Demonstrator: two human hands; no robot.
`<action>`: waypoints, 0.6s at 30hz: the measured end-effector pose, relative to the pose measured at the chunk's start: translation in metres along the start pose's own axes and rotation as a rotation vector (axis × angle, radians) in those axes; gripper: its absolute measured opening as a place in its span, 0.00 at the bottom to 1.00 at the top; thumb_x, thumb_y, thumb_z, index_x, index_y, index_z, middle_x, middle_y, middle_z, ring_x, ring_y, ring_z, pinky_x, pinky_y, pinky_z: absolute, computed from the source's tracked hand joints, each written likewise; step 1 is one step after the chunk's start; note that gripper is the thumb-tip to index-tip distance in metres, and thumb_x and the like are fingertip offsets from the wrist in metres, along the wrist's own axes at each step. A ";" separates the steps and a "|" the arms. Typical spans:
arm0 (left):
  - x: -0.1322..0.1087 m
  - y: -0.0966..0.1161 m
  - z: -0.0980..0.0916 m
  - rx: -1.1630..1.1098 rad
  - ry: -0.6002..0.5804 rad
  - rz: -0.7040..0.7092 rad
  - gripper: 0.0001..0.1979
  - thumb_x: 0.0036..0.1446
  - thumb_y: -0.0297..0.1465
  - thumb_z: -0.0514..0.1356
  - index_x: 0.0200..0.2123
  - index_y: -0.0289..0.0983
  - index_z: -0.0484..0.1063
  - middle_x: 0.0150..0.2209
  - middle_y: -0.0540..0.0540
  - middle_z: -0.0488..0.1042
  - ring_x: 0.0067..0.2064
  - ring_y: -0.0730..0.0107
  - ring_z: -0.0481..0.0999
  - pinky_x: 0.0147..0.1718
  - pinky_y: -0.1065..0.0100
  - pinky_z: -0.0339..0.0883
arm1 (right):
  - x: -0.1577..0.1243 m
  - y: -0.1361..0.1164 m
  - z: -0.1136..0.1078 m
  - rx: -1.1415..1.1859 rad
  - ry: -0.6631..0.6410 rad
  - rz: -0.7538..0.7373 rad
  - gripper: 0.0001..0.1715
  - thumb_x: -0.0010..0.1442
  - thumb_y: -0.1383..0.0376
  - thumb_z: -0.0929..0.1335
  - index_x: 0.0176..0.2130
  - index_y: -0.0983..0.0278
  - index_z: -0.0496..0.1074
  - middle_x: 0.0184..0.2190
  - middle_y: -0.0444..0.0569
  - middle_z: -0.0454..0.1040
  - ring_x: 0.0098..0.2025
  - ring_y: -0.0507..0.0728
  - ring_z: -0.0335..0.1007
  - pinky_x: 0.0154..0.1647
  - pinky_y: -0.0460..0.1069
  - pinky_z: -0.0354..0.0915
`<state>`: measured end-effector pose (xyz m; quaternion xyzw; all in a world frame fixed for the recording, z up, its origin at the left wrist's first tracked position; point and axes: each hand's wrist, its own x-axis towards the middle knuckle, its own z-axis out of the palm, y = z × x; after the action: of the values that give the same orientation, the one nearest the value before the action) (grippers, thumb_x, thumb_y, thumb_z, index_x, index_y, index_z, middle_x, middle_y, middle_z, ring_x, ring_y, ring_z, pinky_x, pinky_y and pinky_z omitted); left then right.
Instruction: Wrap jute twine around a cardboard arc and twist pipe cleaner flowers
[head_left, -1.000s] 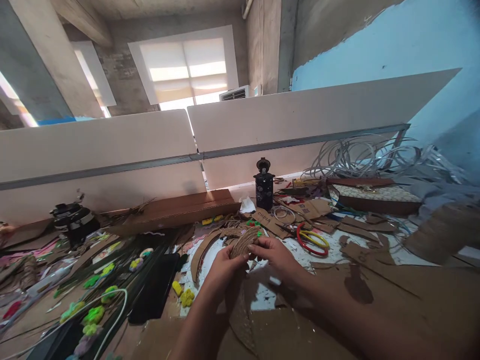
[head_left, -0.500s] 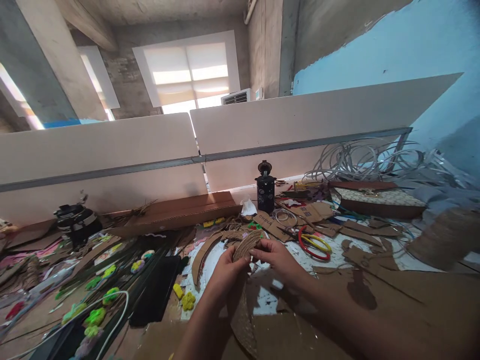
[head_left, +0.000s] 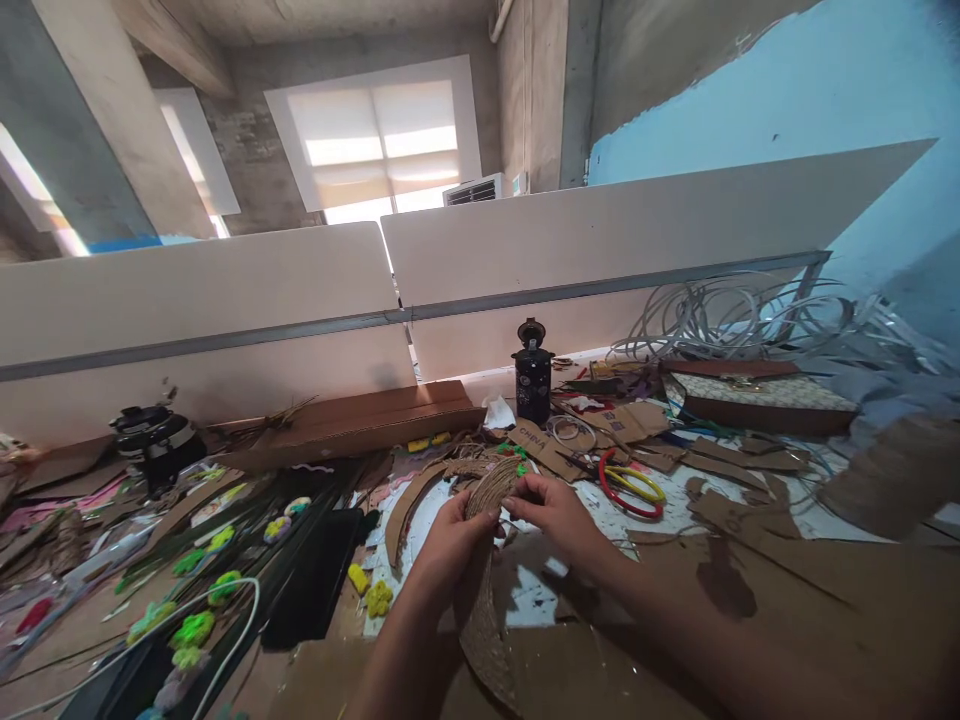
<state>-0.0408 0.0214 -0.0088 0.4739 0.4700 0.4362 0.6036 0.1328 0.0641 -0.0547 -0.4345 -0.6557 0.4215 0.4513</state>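
A curved cardboard strip wound with brown twine (head_left: 486, 632) arches up from the table's near edge and bends over at its top. My left hand (head_left: 456, 540) is closed around its upper part, thumb on the face. At the strip's right edge, my right hand (head_left: 553, 512) has its thumb and fingertips pinched together; whatever is between them is too small to make out. Just behind the strip lies a curved piece of bare cardboard (head_left: 411, 510). Scissors with red and yellow handle loops (head_left: 634, 485) lie to the right of my right hand.
A black bottle with its lid up (head_left: 533, 385) stands behind my hands. On the right are a big twine spool (head_left: 892, 480), a patterned bag (head_left: 757, 400) and coiled white tubing (head_left: 705, 315). Yellow-green fuzzy flowers (head_left: 193, 630) and a black flat sheet (head_left: 311, 575) lie left.
My right hand's fingers have shifted slightly at the strip's edge. The left hand keeps its grip, and the view has moved a little.
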 end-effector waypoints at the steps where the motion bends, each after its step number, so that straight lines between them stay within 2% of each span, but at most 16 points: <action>1: 0.001 -0.001 -0.001 0.002 -0.006 0.002 0.14 0.47 0.32 0.67 0.39 0.36 0.74 0.26 0.50 0.75 0.23 0.73 0.70 0.23 0.73 0.65 | 0.000 0.001 0.000 -0.001 0.000 0.004 0.11 0.56 0.57 0.72 0.31 0.62 0.75 0.28 0.45 0.76 0.32 0.56 0.70 0.34 0.48 0.63; 9: 0.002 -0.004 -0.004 0.019 -0.038 -0.027 0.14 0.47 0.33 0.68 0.38 0.35 0.74 0.25 0.49 0.76 0.23 0.74 0.70 0.23 0.74 0.62 | 0.000 -0.006 0.000 0.236 -0.138 0.040 0.17 0.54 0.54 0.73 0.39 0.63 0.79 0.35 0.48 0.80 0.37 0.60 0.74 0.39 0.52 0.66; 13: 0.002 -0.004 -0.004 0.003 -0.071 -0.043 0.18 0.47 0.35 0.69 0.41 0.34 0.75 0.26 0.48 0.76 0.24 0.72 0.72 0.24 0.72 0.65 | -0.004 -0.014 0.001 0.312 -0.172 0.049 0.15 0.54 0.56 0.73 0.38 0.63 0.79 0.34 0.48 0.80 0.35 0.59 0.74 0.39 0.52 0.66; 18: 0.001 -0.004 -0.003 -0.020 -0.036 -0.035 0.14 0.46 0.34 0.69 0.37 0.35 0.74 0.23 0.52 0.73 0.21 0.75 0.68 0.22 0.73 0.63 | -0.004 -0.020 0.000 0.301 -0.150 0.061 0.13 0.54 0.56 0.74 0.31 0.64 0.78 0.27 0.46 0.77 0.31 0.56 0.70 0.35 0.50 0.62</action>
<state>-0.0433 0.0217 -0.0134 0.4673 0.4628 0.4218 0.6242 0.1302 0.0546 -0.0371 -0.3491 -0.6033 0.5598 0.4481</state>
